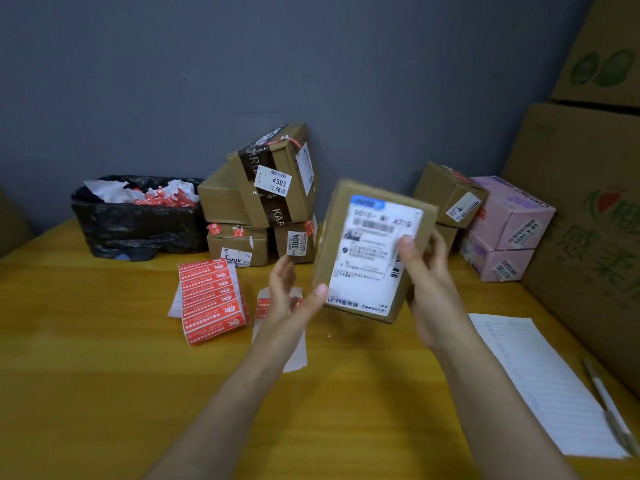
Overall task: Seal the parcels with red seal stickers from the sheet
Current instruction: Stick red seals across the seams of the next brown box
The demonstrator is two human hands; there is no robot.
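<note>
Head view: my right hand (427,275) grips parcel (372,251) by its right edge, thumb on white label, fingers curled behind. Parcel held above bench (104,341), tilted, label toward me. My left hand (289,297) is loose, fingers straight, thumb tip touching parcel's lower left corner. Both forearms stretched forward. Red sticker sheet (213,299) lies on bench, just left of left hand.

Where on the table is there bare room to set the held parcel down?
Widest bare patch: the left front of the table, in front of the bin bag and left of the sticker sheets. A narrower strip lies between the backing paper and the list. The back edge is crowded with parcels and pink boxes.
</note>
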